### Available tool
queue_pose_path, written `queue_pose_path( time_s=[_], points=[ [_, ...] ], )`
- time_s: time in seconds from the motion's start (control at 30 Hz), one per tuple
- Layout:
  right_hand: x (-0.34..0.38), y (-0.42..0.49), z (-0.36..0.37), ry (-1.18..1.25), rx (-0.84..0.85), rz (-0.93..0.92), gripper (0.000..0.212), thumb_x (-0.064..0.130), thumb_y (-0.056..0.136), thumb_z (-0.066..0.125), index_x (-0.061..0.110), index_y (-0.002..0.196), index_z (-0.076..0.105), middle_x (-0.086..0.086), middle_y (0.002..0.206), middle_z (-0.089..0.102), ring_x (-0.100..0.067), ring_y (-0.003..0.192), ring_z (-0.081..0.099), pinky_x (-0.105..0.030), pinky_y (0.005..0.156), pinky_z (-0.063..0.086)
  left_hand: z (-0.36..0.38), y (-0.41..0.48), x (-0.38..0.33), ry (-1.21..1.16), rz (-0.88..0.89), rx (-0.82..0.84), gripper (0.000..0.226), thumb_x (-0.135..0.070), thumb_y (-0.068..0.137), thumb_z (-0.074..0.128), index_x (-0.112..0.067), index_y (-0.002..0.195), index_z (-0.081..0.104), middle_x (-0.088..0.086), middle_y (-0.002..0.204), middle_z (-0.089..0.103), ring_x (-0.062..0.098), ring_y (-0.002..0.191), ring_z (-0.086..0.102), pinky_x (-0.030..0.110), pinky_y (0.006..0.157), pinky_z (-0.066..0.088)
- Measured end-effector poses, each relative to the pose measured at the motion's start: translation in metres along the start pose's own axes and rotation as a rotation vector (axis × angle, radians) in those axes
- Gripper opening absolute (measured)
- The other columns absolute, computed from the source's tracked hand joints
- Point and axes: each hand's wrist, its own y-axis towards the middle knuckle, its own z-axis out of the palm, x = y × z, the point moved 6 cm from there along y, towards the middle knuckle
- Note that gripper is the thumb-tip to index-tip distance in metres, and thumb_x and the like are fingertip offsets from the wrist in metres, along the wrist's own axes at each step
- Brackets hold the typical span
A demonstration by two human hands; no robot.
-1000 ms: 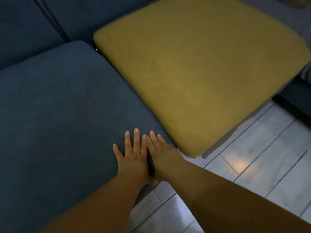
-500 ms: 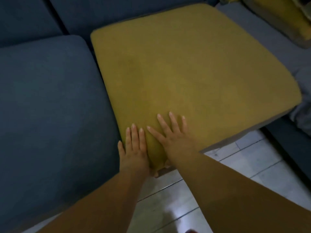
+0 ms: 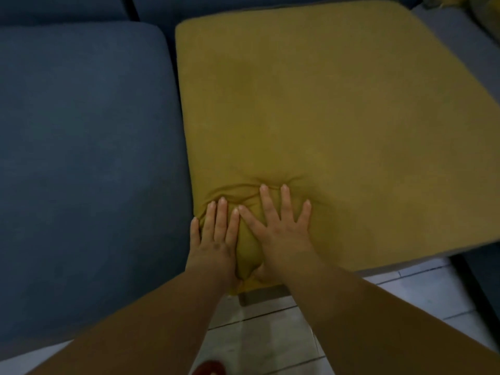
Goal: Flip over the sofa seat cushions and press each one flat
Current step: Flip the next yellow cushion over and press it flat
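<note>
A dark blue seat cushion (image 3: 81,158) fills the left part of the sofa, lying flat with its rounded far corner against the dark blue back cushions (image 3: 67,6). Just beside it, touching along one long side, lies the yellow seat cushion (image 3: 351,109), which reaches from the sofa's back to its front edge.

Both hands are on the yellow cushion at its near left corner, at the front edge of the sofa. The left hand (image 3: 213,239) lies palm down with its fingers straight and close together, right by the seam between the two cushions. The right hand (image 3: 278,231) lies palm down beside it with its fingers spread wide; its forefinger tip touches the left hand's forefinger. The fabric is sunk under the palms, bulges up between them, and is gathered into creases just ahead of the fingertips.

Below the sofa's front edge the pale tiled floor (image 3: 259,336) shows between the two bare forearms, with a small red thing (image 3: 209,368) at the bottom edge of the view, too cut off to identify. At the far right a grey seat part (image 3: 449,33) borders the yellow cushion.
</note>
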Motion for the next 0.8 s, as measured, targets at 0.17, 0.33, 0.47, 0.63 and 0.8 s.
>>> queue_pose_path(
  time_s=[0.17, 0.33, 0.47, 0.63, 0.8],
  points=[
    [0.0, -0.011, -0.005, 0.048, 0.008, -0.062, 0.133, 0.072, 0.06, 0.072, 0.045, 0.142, -0.03, -0.01, 0.147, -0.047, -0.048, 0.132, -0.038, -0.076, 0.097, -0.017, -0.009, -0.02, -0.002, -0.035, -0.011, -0.158, 0.154, -0.082, 0.047, 0.067, -0.011, 0.147, -0.027, 0.017, 0.156, -0.026, 0.034, 0.144, -0.023, 0.062, 0.114, 0.008],
    [-0.024, -0.035, -0.011, 0.114, -0.059, -0.277, 0.123, 0.072, 0.069, 0.067, 0.042, 0.147, -0.023, 0.001, 0.153, -0.039, -0.034, 0.137, -0.038, -0.069, 0.103, -0.018, -0.022, -0.035, -0.022, -0.01, -0.083, -0.108, 0.161, -0.085, 0.039, 0.068, -0.013, 0.145, -0.029, 0.014, 0.154, -0.032, 0.035, 0.143, -0.025, 0.059, 0.116, 0.005],
    [-0.119, -0.066, 0.007, 0.086, -0.081, -0.241, 0.117, 0.072, 0.073, 0.063, 0.041, 0.148, -0.021, 0.007, 0.155, -0.035, -0.025, 0.142, -0.033, -0.07, 0.105, -0.014, -0.045, -0.006, -0.116, 0.002, -0.023, -0.069, 0.151, -0.082, 0.054, 0.064, -0.013, 0.131, -0.046, 0.011, 0.14, -0.053, 0.032, 0.133, -0.043, 0.061, 0.113, -0.01],
    [-0.246, -0.097, 0.029, 0.08, -0.088, -0.05, 0.123, 0.073, 0.067, 0.067, 0.044, 0.146, -0.024, 0.006, 0.155, -0.035, -0.026, 0.143, -0.029, -0.07, 0.107, -0.008, -0.076, 0.036, -0.247, 0.073, 0.086, -0.078, 0.148, -0.081, 0.057, 0.064, -0.01, 0.143, -0.033, 0.014, 0.147, -0.043, 0.033, 0.137, -0.037, 0.063, 0.113, -0.007],
    [-0.361, -0.121, 0.056, 0.132, -0.096, 0.169, 0.135, 0.068, 0.065, 0.073, 0.045, 0.137, -0.039, 0.007, 0.152, -0.039, -0.028, 0.143, -0.029, -0.07, 0.109, -0.001, -0.101, 0.075, -0.371, 0.121, 0.161, -0.114, 0.144, -0.078, 0.062, 0.064, -0.008, 0.143, -0.032, 0.014, 0.148, -0.042, 0.034, 0.137, -0.036, 0.063, 0.113, -0.009]
  ],
)
